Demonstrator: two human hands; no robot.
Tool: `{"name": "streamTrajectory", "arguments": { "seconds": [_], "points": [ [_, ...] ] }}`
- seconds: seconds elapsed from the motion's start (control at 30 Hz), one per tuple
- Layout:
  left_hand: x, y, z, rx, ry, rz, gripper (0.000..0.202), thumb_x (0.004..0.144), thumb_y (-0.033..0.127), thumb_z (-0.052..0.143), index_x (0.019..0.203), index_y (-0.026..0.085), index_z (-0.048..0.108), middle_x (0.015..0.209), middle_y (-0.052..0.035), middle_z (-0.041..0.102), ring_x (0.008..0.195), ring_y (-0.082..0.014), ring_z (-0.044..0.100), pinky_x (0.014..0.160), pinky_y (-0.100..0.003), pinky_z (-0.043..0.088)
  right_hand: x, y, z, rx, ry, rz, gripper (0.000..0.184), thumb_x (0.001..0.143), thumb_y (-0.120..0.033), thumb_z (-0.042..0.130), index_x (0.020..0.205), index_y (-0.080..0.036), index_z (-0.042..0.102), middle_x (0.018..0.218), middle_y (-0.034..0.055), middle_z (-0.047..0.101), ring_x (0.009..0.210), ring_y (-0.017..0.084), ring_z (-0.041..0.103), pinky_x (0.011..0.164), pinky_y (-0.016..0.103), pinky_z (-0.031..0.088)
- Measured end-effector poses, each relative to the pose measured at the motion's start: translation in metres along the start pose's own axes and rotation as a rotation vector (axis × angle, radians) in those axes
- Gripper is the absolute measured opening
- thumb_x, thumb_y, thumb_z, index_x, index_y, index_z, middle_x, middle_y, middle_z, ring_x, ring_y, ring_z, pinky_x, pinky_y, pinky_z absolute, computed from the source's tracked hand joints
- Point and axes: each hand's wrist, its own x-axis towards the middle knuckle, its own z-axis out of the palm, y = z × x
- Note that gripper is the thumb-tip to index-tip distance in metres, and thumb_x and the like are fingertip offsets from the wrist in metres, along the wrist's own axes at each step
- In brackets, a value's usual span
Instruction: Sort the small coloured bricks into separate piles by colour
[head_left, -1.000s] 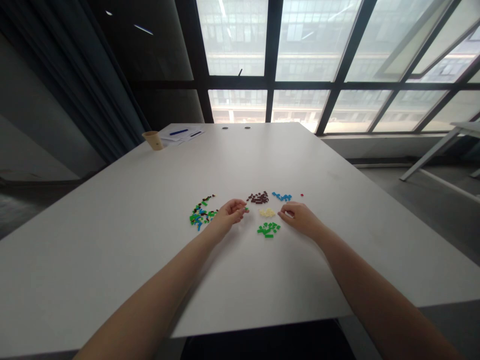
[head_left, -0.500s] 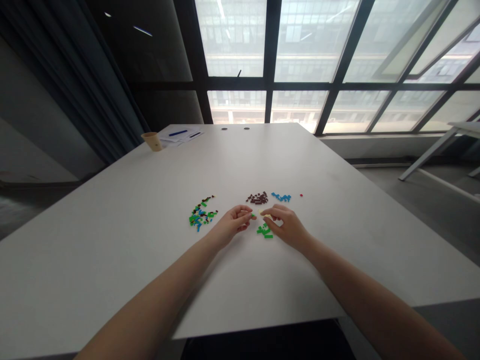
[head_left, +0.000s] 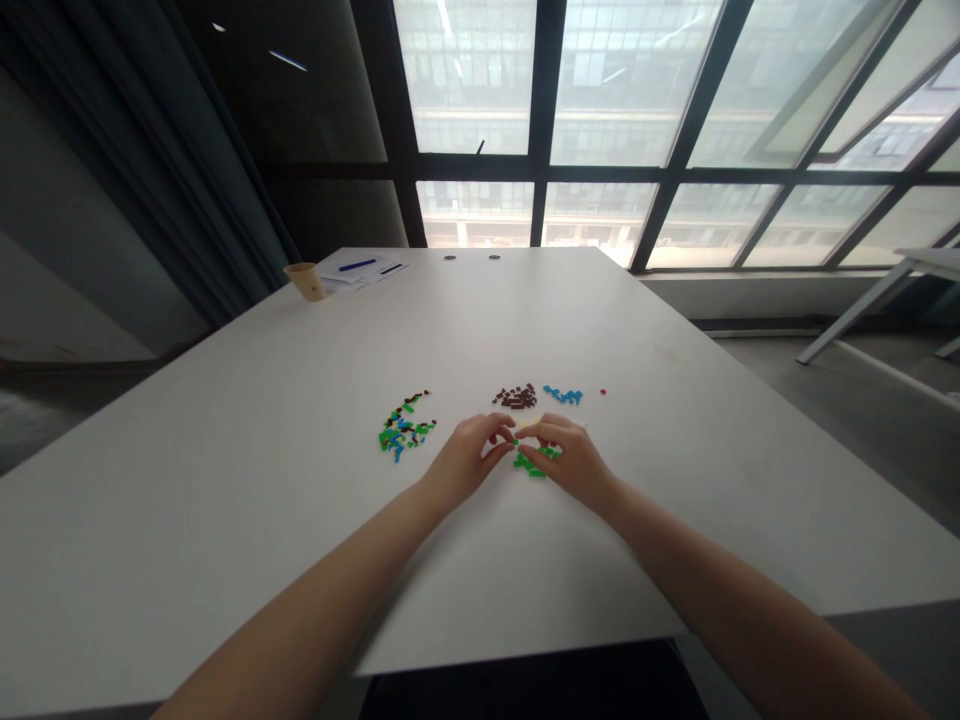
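Note:
My left hand (head_left: 466, 463) and my right hand (head_left: 568, 462) meet fingertip to fingertip over a small pile of green bricks (head_left: 529, 465) on the white table (head_left: 300, 480). Both hands are pinched; a tiny green brick shows between the fingertips, and I cannot tell which hand holds it. The cream bricks (head_left: 527, 425) peek out just behind my right fingers. A mixed heap of green, blue and dark bricks (head_left: 403, 430) lies left of my left hand. Dark brown bricks (head_left: 516, 397), blue bricks (head_left: 564, 395) and one red brick (head_left: 602, 392) lie beyond the hands.
A paper cup (head_left: 305, 281) and papers with blue pens (head_left: 360, 268) sit at the table's far left corner. Large windows (head_left: 600, 130) stand behind the table. Another table's leg (head_left: 862, 310) shows at the right.
My left hand moved right from the mixed heap and my right hand moved left from beside the sorted piles; their fingertips have come together over the green pile.

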Motion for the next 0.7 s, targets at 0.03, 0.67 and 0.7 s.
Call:
{"name": "streamTrajectory", "arguments": {
  "seconds": [0.03, 0.67, 0.7],
  "points": [
    [0.000, 0.000, 0.000, 0.014, -0.002, 0.013, 0.015, 0.080, 0.028, 0.052, 0.094, 0.022, 0.051, 0.082, -0.0014, 0.064, 0.074, -0.0130, 0.056, 0.076, -0.029, 0.042, 0.000, 0.000, 0.000, 0.002, -0.001, -0.001, 0.011, 0.077, -0.023, 0.057, 0.084, -0.022, 0.065, 0.068, 0.0004, 0.054, 0.066, 0.013, 0.050, 0.065, 0.025, 0.039],
    [0.000, -0.032, -0.053, 0.910, -0.176, -0.712, 0.031, 0.082, 0.029, 0.040, 0.107, 0.015, 0.052, 0.111, -0.0166, 0.051, 0.104, -0.0309, 0.047, 0.076, -0.041, 0.043, 0.001, 0.023, -0.031, -0.230, -0.389, 0.213, 0.014, 0.069, -0.022, 0.057, 0.074, -0.020, 0.069, 0.063, -0.0002, 0.055, 0.056, 0.009, 0.046, 0.055, 0.021, 0.032],
    [-0.001, -0.035, -0.059, 0.912, -0.185, -0.778, 0.032, 0.082, 0.030, 0.040, 0.108, 0.015, 0.051, 0.110, -0.0175, 0.052, 0.102, -0.0311, 0.050, 0.074, -0.040, 0.044, 0.000, 0.023, -0.034, -0.231, -0.420, 0.218, 0.014, 0.068, -0.022, 0.056, 0.074, -0.021, 0.069, 0.064, 0.0004, 0.056, 0.057, 0.010, 0.047, 0.055, 0.021, 0.032]
  ]
}}
